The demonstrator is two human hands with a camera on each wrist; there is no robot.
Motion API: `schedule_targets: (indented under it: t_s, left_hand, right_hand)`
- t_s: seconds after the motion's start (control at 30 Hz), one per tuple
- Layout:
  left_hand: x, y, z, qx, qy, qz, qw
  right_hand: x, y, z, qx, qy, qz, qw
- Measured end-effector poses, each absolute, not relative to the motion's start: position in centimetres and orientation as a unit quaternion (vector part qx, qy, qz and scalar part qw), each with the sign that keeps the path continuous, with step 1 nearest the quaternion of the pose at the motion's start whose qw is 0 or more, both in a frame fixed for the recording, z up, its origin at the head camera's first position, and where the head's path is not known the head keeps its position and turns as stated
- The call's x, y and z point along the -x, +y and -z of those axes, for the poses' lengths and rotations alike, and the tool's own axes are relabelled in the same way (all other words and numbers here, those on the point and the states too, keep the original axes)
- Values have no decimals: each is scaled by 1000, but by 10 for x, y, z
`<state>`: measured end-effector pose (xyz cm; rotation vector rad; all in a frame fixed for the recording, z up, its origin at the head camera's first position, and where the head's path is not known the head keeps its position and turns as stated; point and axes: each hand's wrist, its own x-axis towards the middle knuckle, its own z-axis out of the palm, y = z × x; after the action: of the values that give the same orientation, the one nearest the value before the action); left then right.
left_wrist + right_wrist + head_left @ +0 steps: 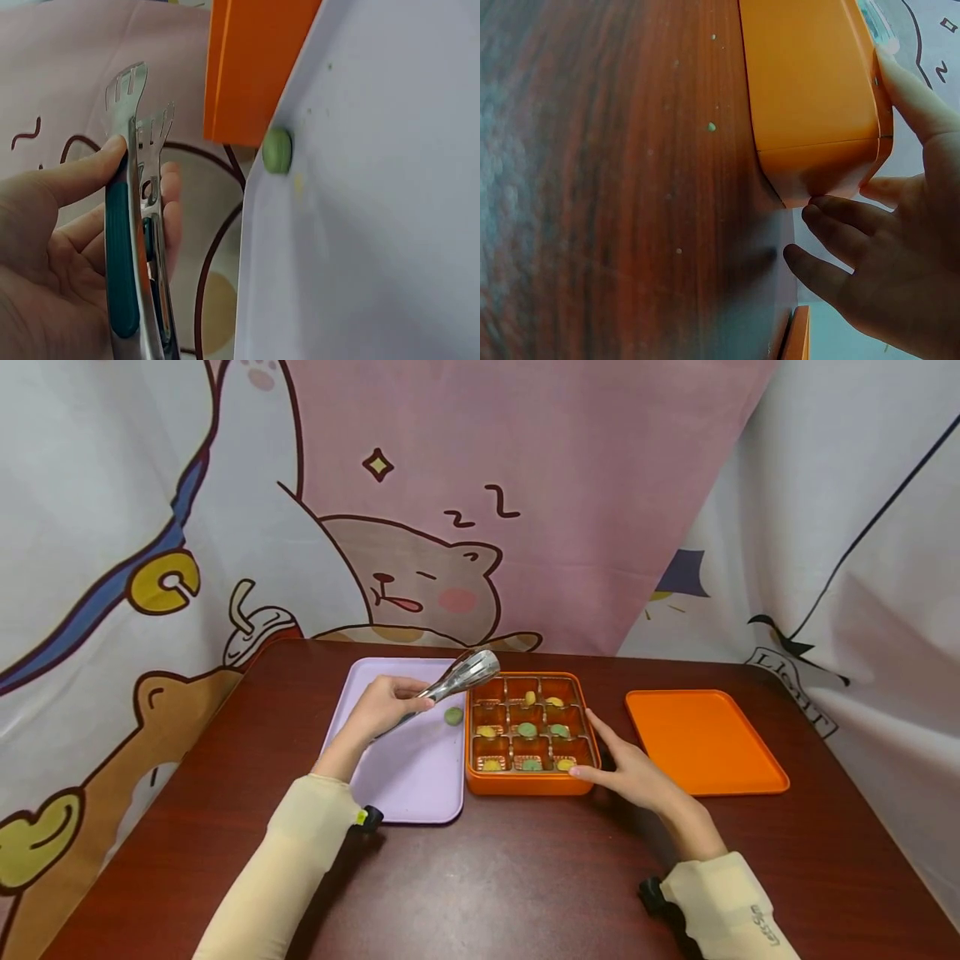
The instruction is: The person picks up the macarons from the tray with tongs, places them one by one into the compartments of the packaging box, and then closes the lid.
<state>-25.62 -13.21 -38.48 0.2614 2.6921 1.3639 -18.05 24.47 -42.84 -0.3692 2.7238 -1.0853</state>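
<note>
Left hand point(382, 706) gripping tongs point(457, 679), right hand point(630, 768) against box point(525, 781)

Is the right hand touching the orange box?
Touching. The right wrist view shows the right hand with thumb and fingertips pressed against the corner of the orange box; the head view agrees.

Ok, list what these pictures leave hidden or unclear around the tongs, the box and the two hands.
- Tongs: head view, the handle is covered by the left hand; left wrist view cuts off its lower end at the bottom edge.
- Orange box: both wrist views show only its outer wall, not the compartments.
- Pieces in the box: head view, too small to identify.
- Right hand: right wrist view, the frame edge cuts off the palm.
</note>
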Motion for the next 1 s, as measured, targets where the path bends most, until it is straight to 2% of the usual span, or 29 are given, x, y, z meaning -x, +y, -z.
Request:
schedule_targets:
  t_s: [0.5,0.8,1.0]
  left_hand:
    - [250,-187,413,-38,903,-416,98]
    - [250,-185,423,-48,912,-392,114]
    - [253,-178,424,-57,927,-358,99]
  right_hand:
    - [181,245,431,121,916,372,92]
    - [180,244,430,124,914,376,91]
    - [180,245,430,126,914,375,90]
